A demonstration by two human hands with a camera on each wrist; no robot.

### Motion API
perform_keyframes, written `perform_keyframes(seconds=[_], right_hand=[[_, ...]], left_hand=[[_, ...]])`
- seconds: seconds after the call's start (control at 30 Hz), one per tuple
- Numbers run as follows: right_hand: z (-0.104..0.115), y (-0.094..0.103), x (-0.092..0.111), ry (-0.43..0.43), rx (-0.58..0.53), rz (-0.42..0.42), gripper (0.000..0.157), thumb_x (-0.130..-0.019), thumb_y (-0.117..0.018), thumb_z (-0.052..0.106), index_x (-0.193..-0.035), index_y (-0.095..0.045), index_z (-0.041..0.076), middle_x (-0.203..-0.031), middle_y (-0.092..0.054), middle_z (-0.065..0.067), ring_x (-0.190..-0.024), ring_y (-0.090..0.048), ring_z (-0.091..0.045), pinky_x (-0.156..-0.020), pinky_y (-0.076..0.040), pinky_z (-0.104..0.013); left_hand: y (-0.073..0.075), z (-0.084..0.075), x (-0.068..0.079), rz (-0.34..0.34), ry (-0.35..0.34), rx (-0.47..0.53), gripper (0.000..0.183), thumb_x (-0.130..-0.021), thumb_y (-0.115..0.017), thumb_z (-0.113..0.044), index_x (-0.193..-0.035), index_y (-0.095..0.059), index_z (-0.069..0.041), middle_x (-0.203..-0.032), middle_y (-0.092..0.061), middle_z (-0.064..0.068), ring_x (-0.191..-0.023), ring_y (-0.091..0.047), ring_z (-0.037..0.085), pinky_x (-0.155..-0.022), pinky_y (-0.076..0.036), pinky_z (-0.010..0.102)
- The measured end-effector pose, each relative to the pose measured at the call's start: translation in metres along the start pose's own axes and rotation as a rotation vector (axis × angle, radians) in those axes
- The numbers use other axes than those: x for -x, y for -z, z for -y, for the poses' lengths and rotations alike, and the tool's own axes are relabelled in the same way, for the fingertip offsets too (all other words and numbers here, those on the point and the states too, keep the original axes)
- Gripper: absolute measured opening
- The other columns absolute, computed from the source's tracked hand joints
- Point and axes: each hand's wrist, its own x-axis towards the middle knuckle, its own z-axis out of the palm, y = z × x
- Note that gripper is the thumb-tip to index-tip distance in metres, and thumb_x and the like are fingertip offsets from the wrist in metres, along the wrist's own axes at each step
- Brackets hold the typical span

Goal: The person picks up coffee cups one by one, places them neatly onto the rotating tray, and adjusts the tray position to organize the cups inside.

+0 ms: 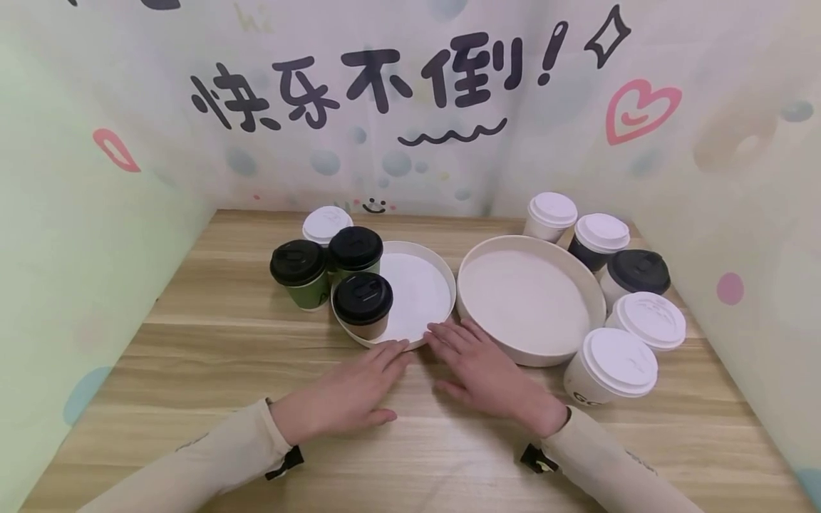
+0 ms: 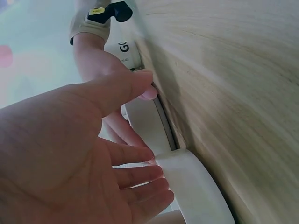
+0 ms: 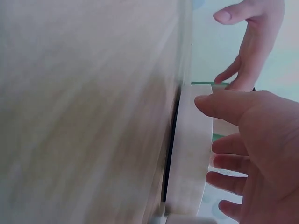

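My left hand [image 1: 349, 395] reaches in with fingers straight, their tips at the front rim of a shallow round white tray [image 1: 423, 285]. From the other side my right hand [image 1: 481, 370] touches the same rim, its fingers extended too. Neither hand grips anything. At the left of this tray stands a brown paper cup with a black lid [image 1: 363, 303]; behind it is a green one with a black lid [image 1: 355, 253]. In the left wrist view, the left fingertips lie along the tray's pale side wall [image 2: 187, 186].
A larger round cream tray [image 1: 526, 299] stands close on the right. Several lidded cups curve around its right side, the nearest a white cup [image 1: 612, 367]. Left of the white tray are a green cup [image 1: 308, 292] and a white-lidded cup [image 1: 327, 226]. A printed cloth [image 1: 359, 164] hangs behind the table.
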Motion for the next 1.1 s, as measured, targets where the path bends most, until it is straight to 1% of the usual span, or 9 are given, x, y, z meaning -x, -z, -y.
perform_keyframes(seconds=[0.17, 0.27, 0.4, 0.5, 0.67, 0.77, 0.87, 0.97, 1.1], right_hand=[[-0.009, 0.0, 0.003, -0.026, -0.014, -0.02, 0.073, -0.089, -0.069, 0.043, -0.148, -0.045, 0.007, -0.154, -0.045, -0.011, -0.144, -0.042, -0.029, -0.122, -0.029, -0.049], [-0.012, 0.0, 0.003, -0.022, -0.011, -0.022, 0.073, -0.089, -0.069, 0.042, -0.148, -0.045, 0.006, -0.153, -0.046, -0.011, -0.144, -0.042, -0.029, -0.122, -0.029, -0.048], [-0.008, 0.0, 0.003, -0.02, -0.02, 0.006, 0.073, -0.091, -0.067, 0.041, -0.15, -0.042, 0.006, -0.154, -0.045, -0.011, -0.146, -0.039, -0.03, -0.123, -0.027, -0.049], [-0.002, 0.0, 0.001, -0.017, 0.002, 0.027, 0.074, -0.091, -0.066, 0.044, -0.151, -0.04, 0.008, -0.155, -0.044, -0.01, -0.146, -0.039, -0.031, -0.123, -0.026, -0.051], [0.008, -0.003, -0.001, 0.008, 0.059, 0.017, 0.076, -0.09, -0.067, 0.047, -0.151, -0.041, 0.01, -0.154, -0.046, -0.007, -0.145, -0.04, -0.029, -0.122, -0.026, -0.055], [0.014, -0.005, -0.002, 0.029, 0.072, 0.006, 0.077, -0.089, -0.067, 0.048, -0.151, -0.041, 0.011, -0.155, -0.045, -0.006, -0.144, -0.041, -0.027, -0.121, -0.026, -0.058], [0.016, -0.007, -0.002, 0.046, 0.052, 0.003, 0.079, -0.089, -0.067, 0.049, -0.151, -0.039, 0.01, -0.156, -0.043, -0.006, -0.144, -0.04, -0.027, -0.121, -0.025, -0.059], [0.014, -0.006, -0.001, 0.033, 0.014, 0.004, 0.079, -0.089, -0.067, 0.048, -0.152, -0.038, 0.01, -0.157, -0.042, -0.007, -0.145, -0.039, -0.029, -0.122, -0.023, -0.059], [0.004, -0.002, 0.001, -0.024, -0.004, -0.007, 0.078, -0.088, -0.069, 0.045, -0.152, -0.039, 0.011, -0.157, -0.041, -0.008, -0.145, -0.04, -0.03, -0.123, -0.022, -0.057]], left_hand=[[0.002, 0.005, 0.005, 0.017, 0.032, 0.044, 0.08, -0.087, -0.073, -0.043, -0.146, -0.041, 0.0, -0.15, -0.044, 0.018, -0.139, -0.044, 0.031, -0.117, -0.039, 0.041], [0.006, 0.008, 0.009, 0.037, 0.059, 0.072, 0.077, -0.087, -0.073, -0.041, -0.146, -0.042, -0.001, -0.147, -0.045, 0.016, -0.137, -0.046, 0.029, -0.115, -0.041, 0.041], [0.01, 0.011, 0.012, 0.043, 0.084, 0.089, 0.075, -0.087, -0.074, -0.039, -0.145, -0.042, -0.001, -0.142, -0.048, 0.016, -0.132, -0.049, 0.028, -0.111, -0.045, 0.041], [0.011, 0.014, 0.012, 0.042, 0.104, 0.092, 0.075, -0.088, -0.073, -0.039, -0.145, -0.042, -0.003, -0.142, -0.049, 0.015, -0.132, -0.05, 0.028, -0.11, -0.046, 0.04], [0.01, 0.012, 0.009, 0.049, 0.092, 0.057, 0.077, -0.088, -0.072, -0.044, -0.147, -0.042, -0.005, -0.148, -0.046, 0.014, -0.137, -0.046, 0.028, -0.114, -0.043, 0.04], [0.01, 0.009, 0.006, 0.043, 0.071, 0.033, 0.078, -0.087, -0.071, -0.045, -0.146, -0.042, -0.004, -0.149, -0.046, 0.015, -0.138, -0.046, 0.028, -0.115, -0.042, 0.041], [0.009, 0.007, 0.004, 0.033, 0.057, 0.012, 0.078, -0.087, -0.071, -0.046, -0.146, -0.043, -0.002, -0.148, -0.047, 0.015, -0.137, -0.047, 0.029, -0.114, -0.043, 0.041], [0.008, 0.007, 0.005, 0.02, 0.053, 0.006, 0.078, -0.087, -0.072, -0.045, -0.144, -0.044, -0.001, -0.146, -0.048, 0.016, -0.134, -0.049, 0.03, -0.113, -0.044, 0.042], [0.008, 0.009, 0.007, 0.019, 0.076, 0.038, 0.076, -0.086, -0.074, -0.041, -0.143, -0.045, 0.0, -0.142, -0.05, 0.017, -0.131, -0.051, 0.031, -0.111, -0.045, 0.043]])
